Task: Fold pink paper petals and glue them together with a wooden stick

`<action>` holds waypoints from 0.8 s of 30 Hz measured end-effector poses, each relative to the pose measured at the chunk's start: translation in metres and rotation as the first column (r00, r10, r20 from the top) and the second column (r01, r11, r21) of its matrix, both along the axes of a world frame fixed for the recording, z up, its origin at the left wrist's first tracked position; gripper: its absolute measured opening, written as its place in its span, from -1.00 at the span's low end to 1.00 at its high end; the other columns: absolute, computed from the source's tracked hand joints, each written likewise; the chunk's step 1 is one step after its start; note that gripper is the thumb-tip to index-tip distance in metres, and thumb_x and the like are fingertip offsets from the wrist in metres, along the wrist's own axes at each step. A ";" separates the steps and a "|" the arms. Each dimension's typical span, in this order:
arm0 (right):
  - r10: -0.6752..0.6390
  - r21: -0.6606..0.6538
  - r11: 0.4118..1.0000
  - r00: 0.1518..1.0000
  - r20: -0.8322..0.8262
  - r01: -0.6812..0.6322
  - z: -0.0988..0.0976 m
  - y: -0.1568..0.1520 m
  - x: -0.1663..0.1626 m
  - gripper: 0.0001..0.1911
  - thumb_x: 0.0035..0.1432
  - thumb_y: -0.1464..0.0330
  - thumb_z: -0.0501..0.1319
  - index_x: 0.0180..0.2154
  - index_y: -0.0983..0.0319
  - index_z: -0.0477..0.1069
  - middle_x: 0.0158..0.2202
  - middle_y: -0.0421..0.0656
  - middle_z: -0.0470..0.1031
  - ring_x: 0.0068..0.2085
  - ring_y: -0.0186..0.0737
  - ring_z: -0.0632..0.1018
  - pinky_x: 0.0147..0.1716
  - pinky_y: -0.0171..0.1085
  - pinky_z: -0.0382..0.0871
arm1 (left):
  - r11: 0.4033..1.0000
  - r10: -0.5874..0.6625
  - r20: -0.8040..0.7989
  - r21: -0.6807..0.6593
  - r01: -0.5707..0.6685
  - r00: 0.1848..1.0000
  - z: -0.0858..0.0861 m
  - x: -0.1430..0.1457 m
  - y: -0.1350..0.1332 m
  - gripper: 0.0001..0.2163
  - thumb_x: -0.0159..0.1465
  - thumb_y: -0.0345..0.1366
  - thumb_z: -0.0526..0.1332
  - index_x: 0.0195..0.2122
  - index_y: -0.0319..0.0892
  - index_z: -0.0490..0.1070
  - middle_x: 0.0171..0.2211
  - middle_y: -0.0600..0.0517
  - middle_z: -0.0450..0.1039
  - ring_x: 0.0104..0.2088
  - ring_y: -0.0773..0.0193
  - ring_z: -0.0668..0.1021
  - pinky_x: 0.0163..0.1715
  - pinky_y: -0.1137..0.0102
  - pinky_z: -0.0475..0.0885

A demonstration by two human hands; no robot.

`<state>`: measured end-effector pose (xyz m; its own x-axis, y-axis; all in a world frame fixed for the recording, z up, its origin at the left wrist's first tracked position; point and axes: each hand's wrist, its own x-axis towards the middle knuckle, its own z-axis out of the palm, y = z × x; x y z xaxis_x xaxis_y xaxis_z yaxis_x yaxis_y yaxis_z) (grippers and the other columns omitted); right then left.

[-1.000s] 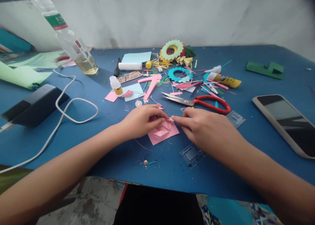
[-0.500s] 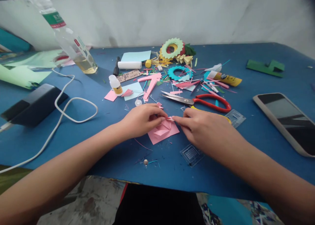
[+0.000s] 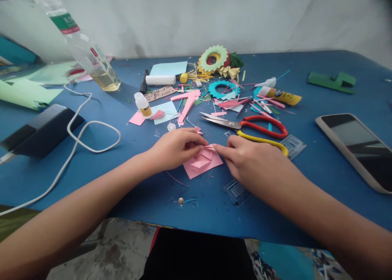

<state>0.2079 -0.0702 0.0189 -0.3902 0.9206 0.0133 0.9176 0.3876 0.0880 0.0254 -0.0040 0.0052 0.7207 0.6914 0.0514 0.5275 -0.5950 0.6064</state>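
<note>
A pink paper [image 3: 203, 165] with folded pieces raised on it lies on the blue table. At its far left edge my left hand [image 3: 180, 148] is closed, thumb and forefinger pinching a folded part of it. From the right, my right hand [image 3: 255, 159] has its fingers curled and its forefinger tip against the same fold; the thumb is partly hidden. Just beyond my right hand lie scissors [image 3: 240, 125] with one red and one yellow handle. A small white glue bottle [image 3: 143, 105] stands uncapped past my left hand, its white cap [image 3: 171, 126] nearby.
Paper scraps and strips [image 3: 190, 102] cover the middle back. Behind them are scalloped paper rings [image 3: 214, 59]. At left stand a clear bottle [image 3: 94, 61], a dark block [image 3: 39, 129] and a looped white cable [image 3: 80, 139]. A phone [image 3: 357, 149] lies at right.
My right hand has lowered slightly, so more of the yellow scissor handle shows. Both hands stay at the pink paper's fold. The whole view has shifted a little.
</note>
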 end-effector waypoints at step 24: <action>-0.011 -0.049 0.999 0.990 -0.139 0.004 -0.011 -0.025 -0.012 -0.57 0.19 0.54 -0.02 0.10 0.37 0.28 -0.24 -0.02 0.38 -0.31 -0.16 0.43 -0.37 -0.24 0.36 | 0.999 0.022 0.095 0.041 -0.026 0.995 -0.006 -0.005 -0.004 -0.77 0.18 -0.49 0.15 -0.20 -0.20 0.54 -0.34 -0.04 0.55 -0.30 0.27 0.55 -0.07 0.28 0.41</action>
<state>0.1964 -0.0956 0.0078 -0.3804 0.9245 0.0224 0.9226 0.3811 -0.0594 0.0199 -0.0077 -0.0003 0.6941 0.7045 0.1478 0.4840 -0.6088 0.6286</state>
